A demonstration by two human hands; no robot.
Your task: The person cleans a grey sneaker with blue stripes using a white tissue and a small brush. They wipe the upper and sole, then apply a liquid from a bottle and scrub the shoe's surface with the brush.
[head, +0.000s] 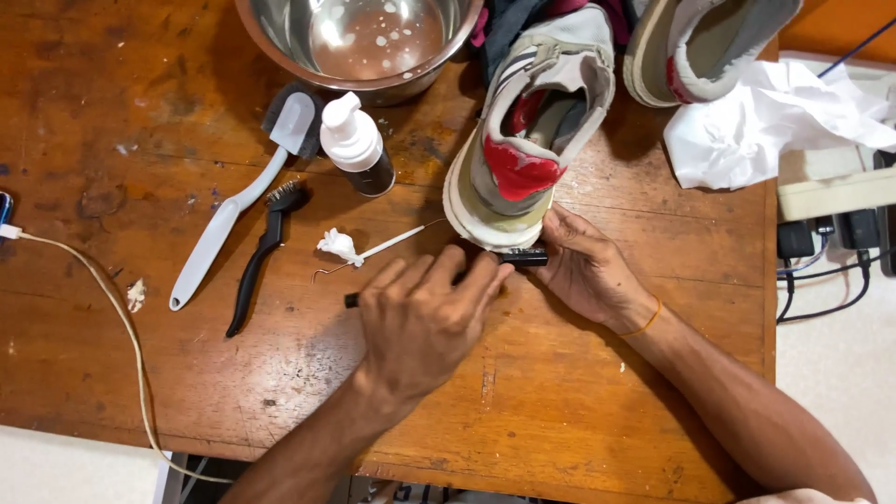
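A grey sneaker (537, 121) with a red heel lining stands on the wooden table (579, 401), heel toward me. A thin black tool (525, 257) lies just below the heel, and its other end (351, 301) sticks out left of my left hand. My left hand (420, 322) lies knuckles up over the tool's middle, fingers curled on it. My right hand (583, 271) pinches the tool's right end, fingertips against the sneaker's sole edge.
A steel bowl (280, 42) with soapy water sits at the top. A white pump bottle (355, 145), a long grey brush (233, 210), a small black brush (261, 257) and a white wire hook (359, 250) lie left. A second shoe (700, 42), crumpled paper (756, 121) and a power strip (835, 191) are right.
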